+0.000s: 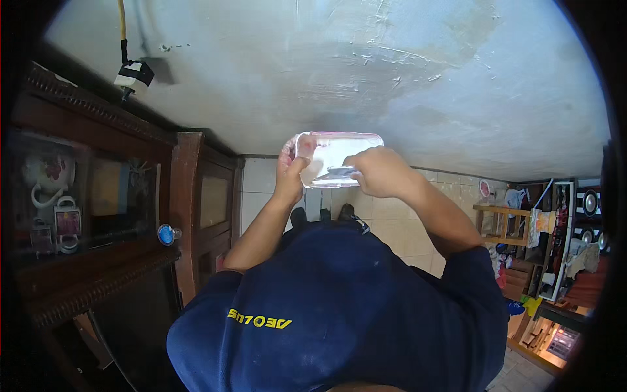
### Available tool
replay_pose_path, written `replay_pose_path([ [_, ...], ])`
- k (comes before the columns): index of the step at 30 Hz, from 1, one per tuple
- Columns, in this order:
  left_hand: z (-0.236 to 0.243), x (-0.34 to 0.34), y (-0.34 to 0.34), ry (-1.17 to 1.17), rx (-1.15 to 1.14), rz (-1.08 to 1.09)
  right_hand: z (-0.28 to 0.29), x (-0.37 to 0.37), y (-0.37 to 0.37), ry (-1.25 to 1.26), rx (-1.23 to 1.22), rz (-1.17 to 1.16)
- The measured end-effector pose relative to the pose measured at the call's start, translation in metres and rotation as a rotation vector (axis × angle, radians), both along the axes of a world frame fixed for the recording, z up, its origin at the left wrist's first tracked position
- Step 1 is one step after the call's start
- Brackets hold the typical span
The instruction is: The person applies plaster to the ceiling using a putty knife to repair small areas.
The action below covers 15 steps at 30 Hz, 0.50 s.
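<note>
In front of my chest is a shallow white plastic tray (339,135) with rounded corners, tilted near the wall. My left hand (288,175) grips its left side, thumb over the rim and fingers behind. My right hand (385,172) is closed around a flat putty knife; its greyish blade (337,172) lies inside the tray along the near side. The handle is hidden in my fist. White paste-like material appears to coat the tray's inside. Beyond it, the pale wall (405,85) carries rough smears and white ridges.
A dark wooden cabinet (189,196) with glass panes and mugs fills the left side. A black-and-white socket (135,76) hangs from a yellow cord at the upper left. On the right stand a wooden stool (503,225), cluttered shelves and speakers. Pale tiles (398,222) cover the floor.
</note>
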<state>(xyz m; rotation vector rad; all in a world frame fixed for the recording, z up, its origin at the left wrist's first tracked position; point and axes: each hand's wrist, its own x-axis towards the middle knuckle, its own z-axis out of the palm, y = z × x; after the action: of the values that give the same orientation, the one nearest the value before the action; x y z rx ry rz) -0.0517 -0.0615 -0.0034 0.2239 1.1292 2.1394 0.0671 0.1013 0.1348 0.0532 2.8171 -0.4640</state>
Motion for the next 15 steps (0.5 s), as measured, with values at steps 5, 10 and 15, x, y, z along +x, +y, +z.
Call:
replay_pose_path([
  [5, 0.007, 0.003, -0.003, -0.032, 0.028, -0.015, 0.003, 0.002, 0.005, 0.126, 0.066, -0.184],
  [10, 0.0, 0.004, -0.003, -0.062, 0.015, -0.003, -0.008, 0.009, 0.016, 0.05, -0.208, -0.105],
  [15, 0.02, 0.012, 0.011, -0.065, 0.029, -0.033, -0.036, 0.025, 0.064, 0.321, -1.05, -0.612],
])
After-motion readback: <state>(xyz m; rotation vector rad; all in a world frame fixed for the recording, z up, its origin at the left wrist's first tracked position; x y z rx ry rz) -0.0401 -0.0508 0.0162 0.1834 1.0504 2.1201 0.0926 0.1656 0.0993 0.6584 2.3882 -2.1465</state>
